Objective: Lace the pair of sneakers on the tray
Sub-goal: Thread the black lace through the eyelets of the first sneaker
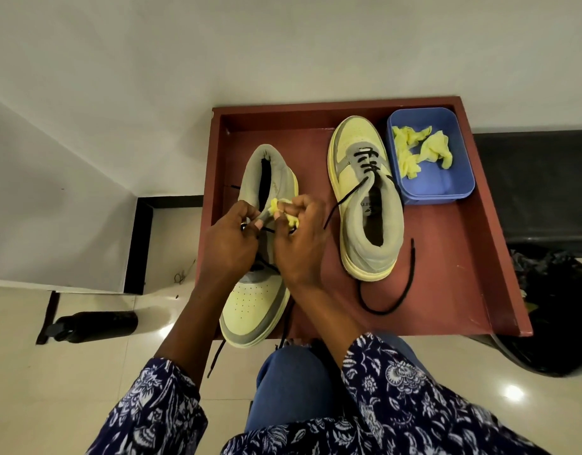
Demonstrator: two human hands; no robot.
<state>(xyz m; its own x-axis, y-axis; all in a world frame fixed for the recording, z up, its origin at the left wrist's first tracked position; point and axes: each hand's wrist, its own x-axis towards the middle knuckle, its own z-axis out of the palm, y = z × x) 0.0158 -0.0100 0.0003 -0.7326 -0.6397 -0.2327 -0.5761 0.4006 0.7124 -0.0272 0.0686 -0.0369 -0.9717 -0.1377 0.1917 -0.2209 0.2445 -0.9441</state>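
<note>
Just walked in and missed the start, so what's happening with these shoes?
A person is working on the near pale-yellow and grey sneaker on the reddish-brown tray. Both hands, left and right, pinch its black lace at the tongue. The far sneaker is partly laced, ends trailing. A blue plastic tub holds crumpled yellow paper.

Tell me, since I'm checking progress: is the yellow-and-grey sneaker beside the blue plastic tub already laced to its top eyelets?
No, the yellow-and-grey sneaker has black lace only through its toe-end eyelets, with loose ends trailing over the red tray.
</note>
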